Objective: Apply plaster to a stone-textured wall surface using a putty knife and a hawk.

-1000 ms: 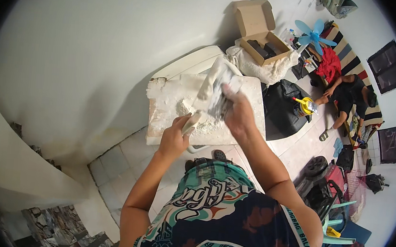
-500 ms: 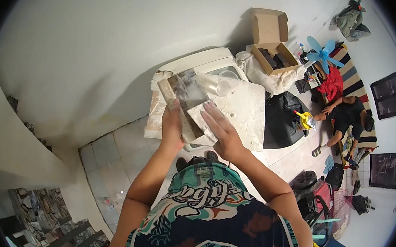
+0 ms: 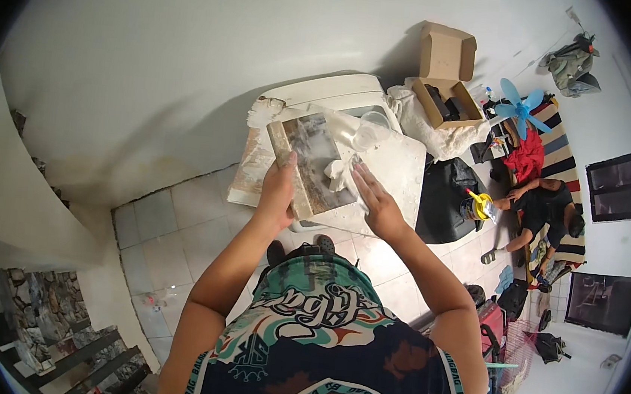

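My left hand (image 3: 281,189) grips the pale edge strip of a stained flat plate (image 3: 313,143), held tilted over a white, powder-smeared board (image 3: 393,211). My right hand (image 3: 375,198) has its fingers stretched out along the plate's right side, fingertips beside a white lump (image 3: 336,172) on the plate; whether anything lies under them is unclear. A clear container (image 3: 369,136) and pale material stand on the board behind the plate. The board rests on a white plastic piece (image 3: 318,86).
An open cardboard box (image 3: 450,111) sits on a white sack (image 3: 418,135). To the right are black sheeting (image 3: 441,215), a yellow bucket (image 3: 477,209), a blue fan (image 3: 523,110) and a seated person (image 3: 551,210) on striped cushioning. Stairs (image 3: 84,349) are at lower left.
The plate has come to lie tilted leftward, my left hand moving up its edge strip. My right hand went from on the plate to its right side, revealing the white lump.
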Tool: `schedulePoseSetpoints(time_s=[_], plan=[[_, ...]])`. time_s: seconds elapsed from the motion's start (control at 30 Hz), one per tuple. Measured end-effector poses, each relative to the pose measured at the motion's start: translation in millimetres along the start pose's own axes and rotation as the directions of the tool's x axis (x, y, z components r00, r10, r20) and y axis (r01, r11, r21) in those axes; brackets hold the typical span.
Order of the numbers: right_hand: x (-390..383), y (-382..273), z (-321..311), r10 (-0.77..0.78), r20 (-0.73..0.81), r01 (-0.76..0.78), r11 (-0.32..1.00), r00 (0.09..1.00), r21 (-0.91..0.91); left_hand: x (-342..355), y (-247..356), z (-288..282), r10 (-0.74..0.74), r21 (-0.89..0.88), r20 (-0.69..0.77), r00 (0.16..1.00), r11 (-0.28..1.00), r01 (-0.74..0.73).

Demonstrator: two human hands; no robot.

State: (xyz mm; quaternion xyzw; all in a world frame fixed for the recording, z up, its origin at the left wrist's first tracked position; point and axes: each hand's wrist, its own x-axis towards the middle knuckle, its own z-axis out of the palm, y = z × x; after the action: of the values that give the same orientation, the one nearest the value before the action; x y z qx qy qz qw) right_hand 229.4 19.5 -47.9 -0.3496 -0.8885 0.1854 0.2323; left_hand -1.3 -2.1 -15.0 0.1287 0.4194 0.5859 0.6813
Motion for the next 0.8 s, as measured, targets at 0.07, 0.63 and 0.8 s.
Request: schedulePoseSetpoints(time_s=[0.07,0.63,0.8], plan=[[0.4,26.8,13.9,0.040,0.027,-0.038,0.997,0.999,-0.073,5.3,3.8,-5.7,-0.047,-0.072,0.101,0.994,0.996,0.055],[7.1,-60.3,6.9,0.768,0.103,0.037,-0.163,0.632,0.986,-0.8,15.9,-70.6,0.122,-0.245,0.009,0.992,0.963,-0.116],[-7.0,-76.7,4.5,0.790,0.111,0.016,-0.151,0.603,0.988,1.1,3.0,-84.3,0.013,-0.281,0.100,0.995,0.960,0.016]])
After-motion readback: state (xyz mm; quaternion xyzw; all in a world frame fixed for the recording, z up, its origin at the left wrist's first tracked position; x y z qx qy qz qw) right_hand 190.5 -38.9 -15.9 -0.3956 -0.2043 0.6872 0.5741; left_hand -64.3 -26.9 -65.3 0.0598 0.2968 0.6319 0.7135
